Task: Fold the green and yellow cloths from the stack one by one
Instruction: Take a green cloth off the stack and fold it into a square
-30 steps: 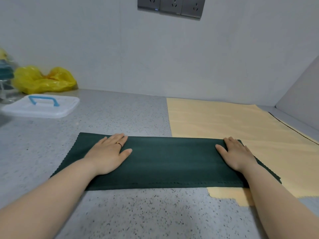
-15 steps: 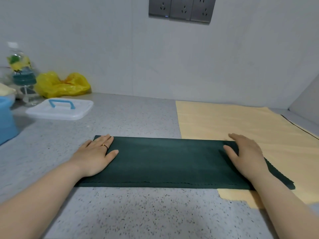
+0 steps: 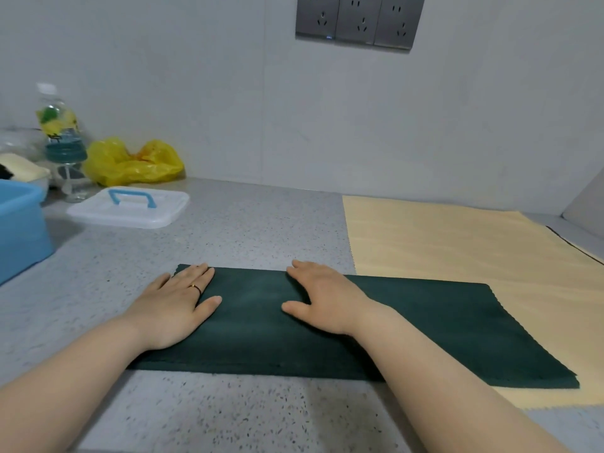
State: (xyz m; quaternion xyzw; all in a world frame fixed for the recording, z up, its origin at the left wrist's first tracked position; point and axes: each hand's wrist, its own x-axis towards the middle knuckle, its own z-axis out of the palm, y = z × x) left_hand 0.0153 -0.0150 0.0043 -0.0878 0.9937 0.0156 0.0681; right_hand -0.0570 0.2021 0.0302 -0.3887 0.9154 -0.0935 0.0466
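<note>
Pressing my left hand (image 3: 176,305) and right hand (image 3: 327,299) flat, fingers straight, gripping nothing, on the green cloth (image 3: 441,322): soft, light, likely slippery; I'd pinch its right-end corners.

Blue bin (image 3: 19,230), white lid (image 3: 130,209), yellow bag (image 3: 134,163), water bottle (image 3: 62,138), wall sockets (image 3: 359,21)
</note>
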